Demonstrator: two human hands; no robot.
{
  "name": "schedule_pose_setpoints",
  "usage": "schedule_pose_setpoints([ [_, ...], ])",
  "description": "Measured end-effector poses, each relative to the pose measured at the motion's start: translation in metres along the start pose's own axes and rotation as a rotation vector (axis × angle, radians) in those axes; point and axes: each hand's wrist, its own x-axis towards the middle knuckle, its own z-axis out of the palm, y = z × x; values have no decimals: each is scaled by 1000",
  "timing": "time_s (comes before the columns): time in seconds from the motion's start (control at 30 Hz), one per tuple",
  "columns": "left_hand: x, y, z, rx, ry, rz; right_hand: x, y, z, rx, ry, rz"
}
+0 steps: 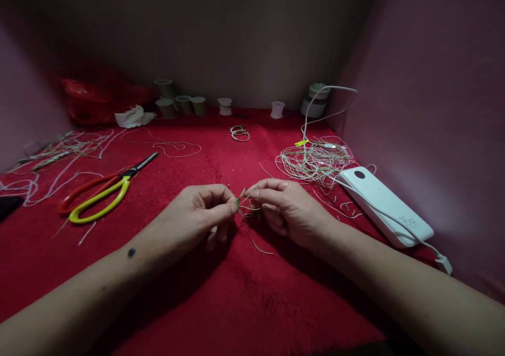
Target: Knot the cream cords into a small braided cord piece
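Between my hands is a small piece of knotted green and tan cord (238,202), with thin strands looping out of it. My left hand (205,206) pinches the knotted part between thumb and forefinger. Thumb and forefinger of my right hand (282,203) are closed on a thin strand of the same cord, just to the right of the knot. Part of the cord is hidden behind the right fingers. A short cut end of cord (262,248) lies on the red cloth (236,303) below the hands.
Scissors (106,193) with red and yellow handles lie left, by tangled cords (71,148). A cord heap (315,159) and a white power bank (386,203) with cable lie right. A finished-looking cord loop (240,133), spools (224,107) and a jar (314,101) stand behind.
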Motion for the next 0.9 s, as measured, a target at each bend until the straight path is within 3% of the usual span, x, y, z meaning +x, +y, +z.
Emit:
schedule_pose_setpoints([
  [0.37,-1,0,3,105,112,75,-3,-7,1,86,-61,-177],
  [0.63,-5,-3,2,439,231,261,-10,-11,3,66,-201,-247],
  [0.9,-9,2,2,556,266,291,-13,-14,0,-158,-94,-281],
])
